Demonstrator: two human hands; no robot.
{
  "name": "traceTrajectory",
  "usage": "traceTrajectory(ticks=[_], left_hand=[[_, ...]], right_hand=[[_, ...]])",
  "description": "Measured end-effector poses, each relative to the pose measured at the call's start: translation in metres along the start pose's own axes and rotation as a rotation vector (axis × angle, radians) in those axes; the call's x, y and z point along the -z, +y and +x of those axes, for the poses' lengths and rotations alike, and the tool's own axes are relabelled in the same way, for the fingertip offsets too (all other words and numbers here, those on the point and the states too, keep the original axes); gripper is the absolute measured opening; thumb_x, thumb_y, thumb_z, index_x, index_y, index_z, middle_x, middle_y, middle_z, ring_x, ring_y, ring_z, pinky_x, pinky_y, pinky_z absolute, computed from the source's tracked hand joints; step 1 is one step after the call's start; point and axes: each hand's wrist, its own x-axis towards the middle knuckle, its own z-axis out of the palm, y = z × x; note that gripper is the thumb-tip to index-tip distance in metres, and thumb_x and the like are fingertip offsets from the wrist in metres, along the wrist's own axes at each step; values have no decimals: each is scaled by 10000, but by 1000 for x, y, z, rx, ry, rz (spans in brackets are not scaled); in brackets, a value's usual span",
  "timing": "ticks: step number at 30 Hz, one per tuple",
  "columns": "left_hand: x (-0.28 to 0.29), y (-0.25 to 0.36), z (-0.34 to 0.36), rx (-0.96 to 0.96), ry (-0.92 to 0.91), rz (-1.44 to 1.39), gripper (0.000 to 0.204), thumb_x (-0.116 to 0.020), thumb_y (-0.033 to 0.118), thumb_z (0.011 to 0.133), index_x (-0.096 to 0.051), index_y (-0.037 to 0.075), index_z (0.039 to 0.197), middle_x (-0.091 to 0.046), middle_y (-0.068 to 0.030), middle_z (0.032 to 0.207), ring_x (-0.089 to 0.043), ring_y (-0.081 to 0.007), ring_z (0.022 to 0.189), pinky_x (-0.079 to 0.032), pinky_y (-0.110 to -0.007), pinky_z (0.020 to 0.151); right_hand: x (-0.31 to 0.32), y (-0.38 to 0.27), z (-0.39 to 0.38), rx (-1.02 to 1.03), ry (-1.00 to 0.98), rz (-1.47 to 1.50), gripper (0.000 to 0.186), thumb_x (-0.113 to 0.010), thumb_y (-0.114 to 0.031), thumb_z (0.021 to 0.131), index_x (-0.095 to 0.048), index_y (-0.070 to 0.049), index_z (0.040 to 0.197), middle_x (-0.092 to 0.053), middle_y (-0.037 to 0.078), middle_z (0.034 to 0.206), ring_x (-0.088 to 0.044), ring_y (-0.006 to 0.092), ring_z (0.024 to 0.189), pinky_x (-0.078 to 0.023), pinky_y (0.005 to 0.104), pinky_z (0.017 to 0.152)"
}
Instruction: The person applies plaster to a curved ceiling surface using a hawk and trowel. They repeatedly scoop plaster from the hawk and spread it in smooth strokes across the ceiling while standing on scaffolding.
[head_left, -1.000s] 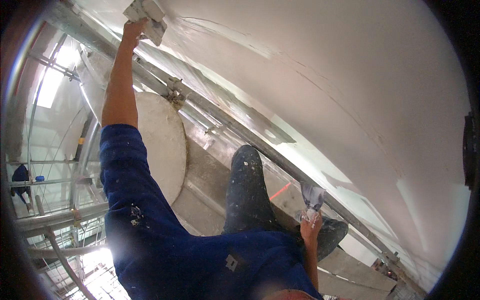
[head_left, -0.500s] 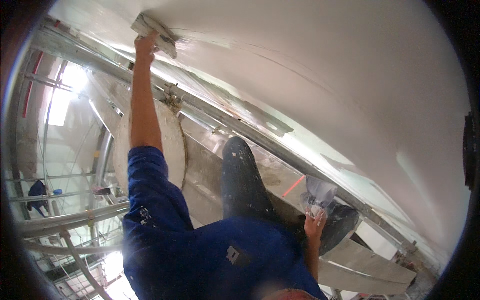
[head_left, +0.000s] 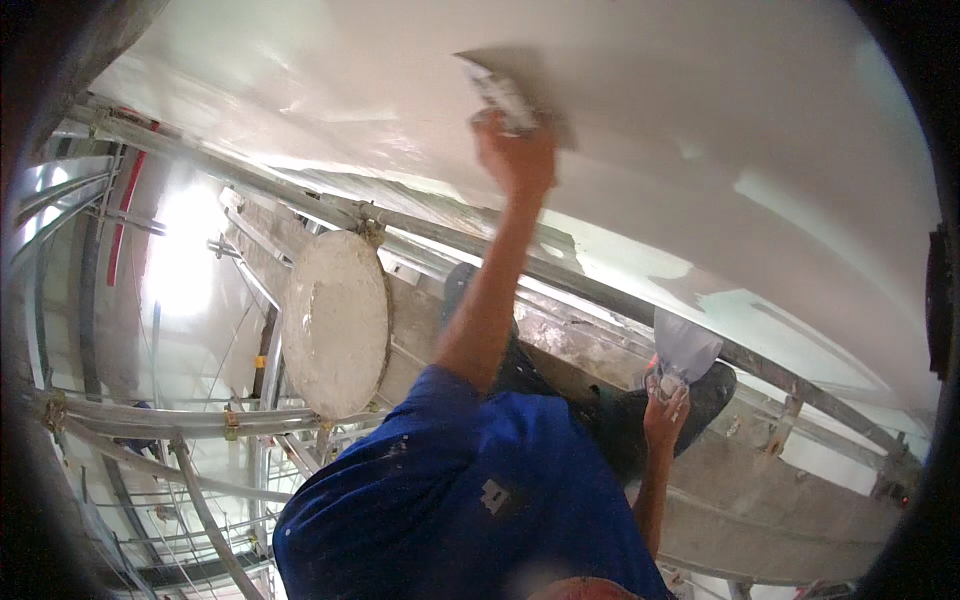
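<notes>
My left hand point(head_left: 518, 158) grips a plasterer's trowel point(head_left: 498, 97) from behind, its long blade laid against the pale, curved wall point(head_left: 690, 230). Arm and trowel are slightly smeared by motion. Lower down and to the right, my right hand point(head_left: 665, 400) is closed round the smeared handle end of a broad grey scraper point(head_left: 686, 347), whose wide blade points up toward the wall's lower edge. White paste coats those fingers. My bent knee point(head_left: 712, 392) in dark trousers is beside the scraper. Along the wall's lower part, wet-looking grey and white patches point(head_left: 630, 258) show.
A metal scaffold pipe point(head_left: 590, 285) runs slantwise along the wall's foot. Planks point(head_left: 770, 500) lie under me. At the left stands a round, plaster-stained bucket lid or board point(head_left: 337, 325). More scaffold tubes point(head_left: 180, 422) cross the lower left above a deep drop.
My left hand has swept the trowel rightward across the wall from the upper left. The right hand with the scraper has risen slightly and shifted right; my body and view have turned too.
</notes>
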Motion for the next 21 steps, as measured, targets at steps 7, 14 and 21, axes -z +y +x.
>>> traceTrajectory(ticks=[7,14,21], left_hand=[[-63,127,-149,-98,-371,98,644,-564,219,728,-248,-65,1212,-211,-300,1257,-266,-416,1146,-432,-408,730],[-29,113,-168,-465,-563,-355,490,-582,55,663,-383,-45,1100,-519,-208,942,-564,-276,800,-467,-361,677],[118,72,-96,-857,-1632,-393,378,-528,241,748,-482,183,1119,-433,-66,1185,-360,-232,1138,-201,-435,977]], right_hand=[[16,12,-15,-131,-31,-24,350,-489,-170,785,-486,-186,1134,-388,169,1143,-386,320,1077,-368,416,867],[-18,23,-55,-216,-159,-202,323,-456,-289,808,-451,-347,1126,-438,169,1149,-365,288,1119,-261,408,933],[64,37,58,-325,-150,792,350,-611,-233,690,-515,-7,939,-548,179,911,-513,307,900,-399,383,776]])
